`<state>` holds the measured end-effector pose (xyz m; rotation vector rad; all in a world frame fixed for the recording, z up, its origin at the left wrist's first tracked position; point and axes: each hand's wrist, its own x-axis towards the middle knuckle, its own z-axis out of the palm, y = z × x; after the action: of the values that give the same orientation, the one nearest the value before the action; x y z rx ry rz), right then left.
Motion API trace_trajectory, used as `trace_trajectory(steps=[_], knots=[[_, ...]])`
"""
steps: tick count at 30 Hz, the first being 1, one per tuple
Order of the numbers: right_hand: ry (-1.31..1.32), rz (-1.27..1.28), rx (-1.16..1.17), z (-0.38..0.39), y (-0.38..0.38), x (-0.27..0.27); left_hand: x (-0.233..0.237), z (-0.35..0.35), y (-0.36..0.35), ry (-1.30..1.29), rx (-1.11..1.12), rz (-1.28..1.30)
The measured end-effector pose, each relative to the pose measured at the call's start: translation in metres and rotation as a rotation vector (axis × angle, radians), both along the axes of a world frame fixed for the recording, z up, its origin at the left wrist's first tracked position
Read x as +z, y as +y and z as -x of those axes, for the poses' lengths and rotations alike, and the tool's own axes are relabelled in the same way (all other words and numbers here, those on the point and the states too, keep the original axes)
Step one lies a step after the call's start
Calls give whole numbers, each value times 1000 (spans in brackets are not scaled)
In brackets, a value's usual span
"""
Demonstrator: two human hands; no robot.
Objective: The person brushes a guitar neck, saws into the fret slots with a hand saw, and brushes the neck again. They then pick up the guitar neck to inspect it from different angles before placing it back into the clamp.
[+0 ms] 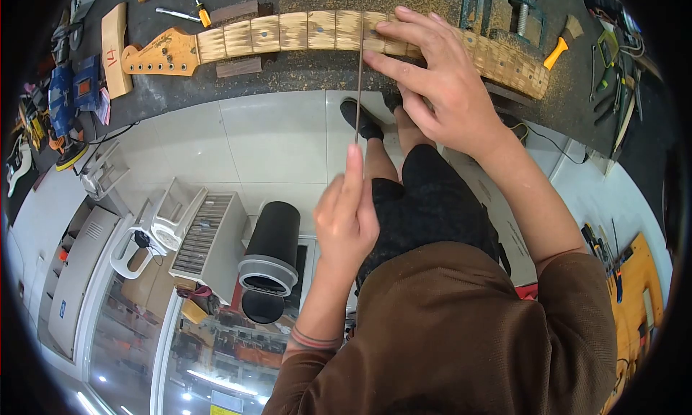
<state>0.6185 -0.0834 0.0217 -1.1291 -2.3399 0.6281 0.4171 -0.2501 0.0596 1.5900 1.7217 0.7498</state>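
Observation:
A maple guitar neck (pixel 288 32) with a dark-scorched fretboard and metal frets lies across the bench, its headstock (pixel 164 53) at the left. In my left hand (pixel 346 217) is a thin metal file (pixel 359 101), the index finger stretched along it. The file reaches forward from the hand and crosses the fretboard near its middle; its handle is hidden in my grip. My right hand (pixel 447 76) rests over the neck just right of the file. Its fingers are spread, the fingertips on the fretboard close to the file's far end.
Dark blocks (pixel 239 67) sit beside the neck. A vise (pixel 515 15) and a yellow-handled brush (pixel 562 44) are at the right, a wood piece (pixel 115 51) and blue power tool (pixel 63 105) at the left. Sawdust covers the bench (pixel 288 80). A black bin (pixel 277 231) stands below.

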Motion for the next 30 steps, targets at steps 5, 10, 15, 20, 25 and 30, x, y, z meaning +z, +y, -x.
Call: trace_trajectory(steps=[5,10,15,20,25,30], knots=[[32,8,0,-1,1,1,-14,-22,109,-34,15,-123],[43,-28,1,0,1,-3,-9,-5,31,23,13,10],[46,-18,-8,0,-1,-3,-1,-2,-1,19,18,38],[50,-19,-2,0,0,2,-16,-24,108,-63,28,-148],[67,98,38,-6,2,13,-23,1,-14,49,2,-55],[-39,-33,-11,-11,-8,9,-4,4,-66,36,19,4]])
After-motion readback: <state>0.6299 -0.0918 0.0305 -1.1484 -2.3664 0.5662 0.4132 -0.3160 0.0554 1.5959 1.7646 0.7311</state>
